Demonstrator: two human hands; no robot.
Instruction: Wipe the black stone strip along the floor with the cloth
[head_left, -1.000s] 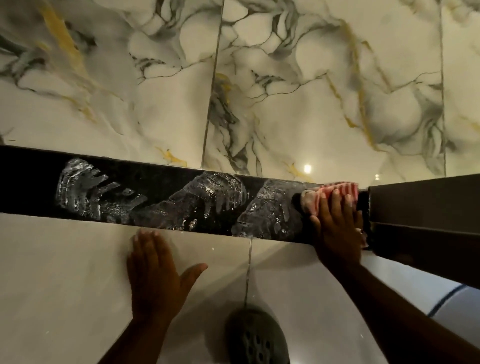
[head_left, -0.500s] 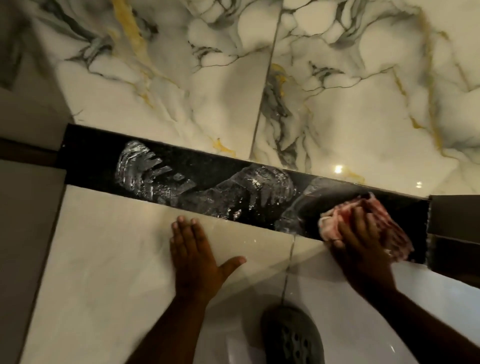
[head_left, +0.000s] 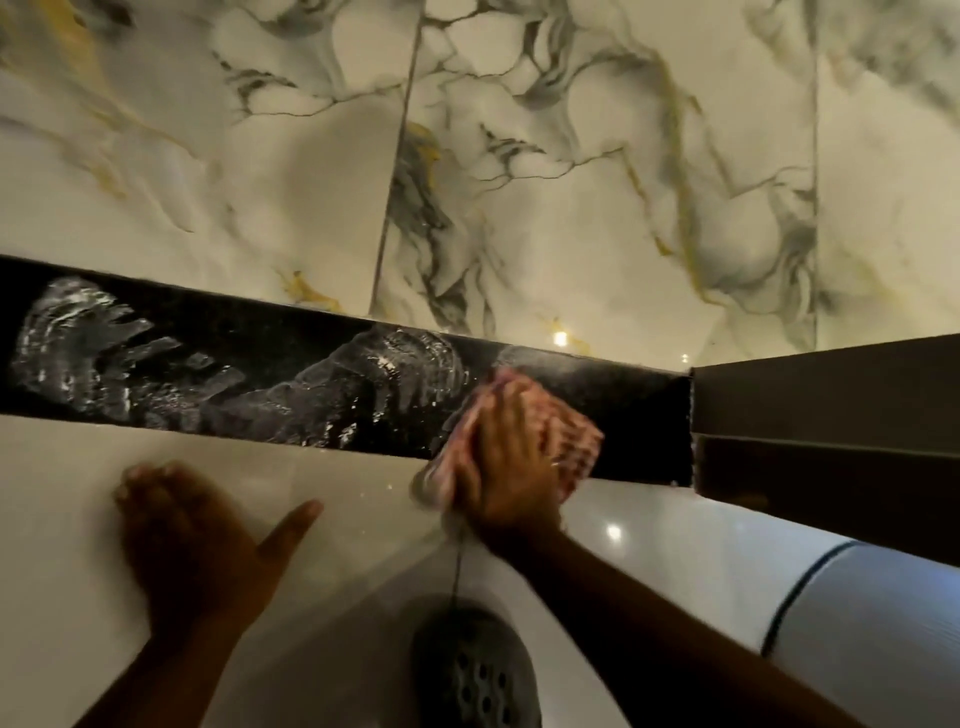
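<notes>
A black stone strip runs across the floor between veined marble tiles above and plain pale tiles below. Wet, soapy smears cover its left and middle stretches. My right hand presses flat on a pink checked cloth, which lies on the strip near its right end and hangs slightly over the lower edge. The cloth's middle is hidden under my palm. My left hand rests flat on the pale tile below the strip, fingers spread, holding nothing.
A dark brown door frame or panel butts against the strip's right end. A grey perforated shoe toe sits at the bottom centre. White fabric with a dark stripe shows at the lower right. Marble tiles fill the far side.
My right hand has slid the cloth leftward along the strip, away from the dark frame, leaving a dry black patch at the right end. My left hand has stayed on the pale tile.
</notes>
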